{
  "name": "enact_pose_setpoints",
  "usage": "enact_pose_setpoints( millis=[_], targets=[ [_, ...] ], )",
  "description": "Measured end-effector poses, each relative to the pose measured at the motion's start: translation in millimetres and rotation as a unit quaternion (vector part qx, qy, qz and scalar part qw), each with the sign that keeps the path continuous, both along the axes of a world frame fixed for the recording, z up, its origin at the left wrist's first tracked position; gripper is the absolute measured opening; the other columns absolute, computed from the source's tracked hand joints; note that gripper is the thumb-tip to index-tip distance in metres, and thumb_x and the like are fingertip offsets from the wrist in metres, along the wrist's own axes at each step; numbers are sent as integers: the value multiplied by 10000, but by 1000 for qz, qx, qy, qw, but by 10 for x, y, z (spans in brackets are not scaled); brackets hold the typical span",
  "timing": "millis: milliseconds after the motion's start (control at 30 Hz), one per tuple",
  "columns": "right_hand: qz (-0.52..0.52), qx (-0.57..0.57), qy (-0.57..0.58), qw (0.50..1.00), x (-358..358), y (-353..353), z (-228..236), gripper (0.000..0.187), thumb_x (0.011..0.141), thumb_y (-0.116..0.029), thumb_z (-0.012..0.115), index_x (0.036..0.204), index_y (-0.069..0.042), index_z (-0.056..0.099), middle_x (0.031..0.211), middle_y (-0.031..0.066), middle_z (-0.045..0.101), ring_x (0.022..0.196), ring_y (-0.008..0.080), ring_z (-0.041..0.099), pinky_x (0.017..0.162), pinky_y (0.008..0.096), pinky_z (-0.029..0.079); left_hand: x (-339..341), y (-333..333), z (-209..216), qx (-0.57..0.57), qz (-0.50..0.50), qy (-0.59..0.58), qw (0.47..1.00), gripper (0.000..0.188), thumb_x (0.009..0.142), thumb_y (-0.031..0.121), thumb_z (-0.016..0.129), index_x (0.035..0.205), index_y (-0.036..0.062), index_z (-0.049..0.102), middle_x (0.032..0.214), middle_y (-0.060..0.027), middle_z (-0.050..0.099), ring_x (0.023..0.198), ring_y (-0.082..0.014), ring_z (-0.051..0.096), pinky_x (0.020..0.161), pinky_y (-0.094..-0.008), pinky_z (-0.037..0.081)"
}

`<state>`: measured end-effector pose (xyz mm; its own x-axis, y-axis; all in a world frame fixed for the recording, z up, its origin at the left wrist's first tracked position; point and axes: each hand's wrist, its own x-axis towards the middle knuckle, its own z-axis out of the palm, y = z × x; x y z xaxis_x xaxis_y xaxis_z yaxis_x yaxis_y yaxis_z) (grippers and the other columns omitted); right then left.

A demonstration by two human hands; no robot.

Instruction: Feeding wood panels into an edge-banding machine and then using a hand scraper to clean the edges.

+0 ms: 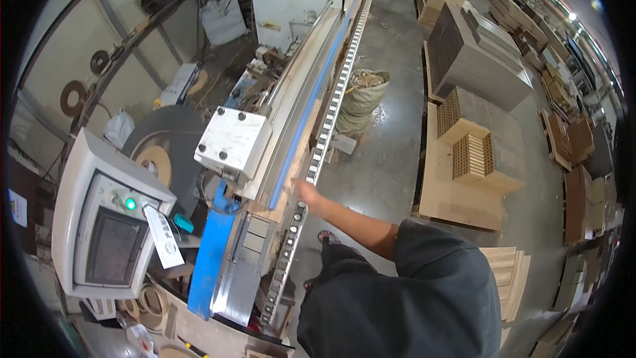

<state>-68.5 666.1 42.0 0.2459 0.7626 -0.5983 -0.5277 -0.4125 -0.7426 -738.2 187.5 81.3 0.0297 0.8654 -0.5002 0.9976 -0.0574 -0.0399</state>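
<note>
One bare right hand (306, 195) reaches to the pale wooden strip (302, 160) between the long blue strip (305, 127) and the black-and-white segmented track (323, 138), its grip unclear, seemingly a positioning step that calls for steady alignment.

Stacked brown pieces (500, 149) toward far edge of tan board (457, 202); grey panel stack (487, 69) beyond; woven sack (358, 109) on floor (397, 139).

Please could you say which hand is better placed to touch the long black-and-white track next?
Probably the right hand, which is at the track; the left hand is not in view.
</note>
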Motion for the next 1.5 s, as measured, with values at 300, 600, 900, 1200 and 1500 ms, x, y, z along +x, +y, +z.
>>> enact_pose_setpoints(
  millis=[300, 600, 900, 1200, 1500],
  targets=[
    [57, -54, 19, 997, -522, -869, -27, 302, 1009, -381, 659, 1128, -107, 701, 933, -8, 649, 899, 125, 621, 833, 328, 521, 1163, 1867, 59, 44, 29, -26, 998, 1331, 662, 542, 916, 1692, 86, 206, 1701, -225, 263, 1586, -503, 139, 1271, -659, 114],
    [152, -103, 136, 974, -1045, -1096, 17, 326, 1012, -453, 692, 939, -140, 639, 787, -29, 548, 649, 98, 535, 544, 269, 460, 2845, 3265, -38, 89, -102, -112, 984, 1329, 577, 404, 951, 1693, 246, 248, 1637, -286, 351, 1554, -483, 254, 1255, -684, 141],
    [239, -166, 215, 932, -1422, -1149, 14, 636, 879, -591, 791, 1275, -148, 562, 1110, 13, 536, 854, 123, 572, 799, 319, 558, 3160, 3523, -360, 281, -95, -161, 941, 807, 778, 340, 850, 1492, 105, 556, 1604, -171, 460, 1525, -403, 359, 1275, -629, 197],
    [255, -125, 266, 921, -1777, -1005, 175, 1136, 887, -766, 625, 1725, -209, 97, 1799, 69, 47, 1647, 264, 80, 1312, 423, 143, 2367, 2720, -291, 227, -28, -95, 969, 804, 980, 463, 653, 1622, 61, 383, 1698, -204, 333, 1551, -481, 287, 1257, -643, 206],
    [202, -114, 245, 941, -1827, -1010, 328, 1163, 876, -817, 594, 1719, -170, 122, 1794, 74, 74, 1644, 259, 89, 1312, 423, 110, 1780, 2488, -176, 216, -51, -92, 971, 804, 918, 315, 718, 1622, 89, 402, 1725, -223, 284, 1566, -535, 227, 1259, -645, 208]
  ],
)
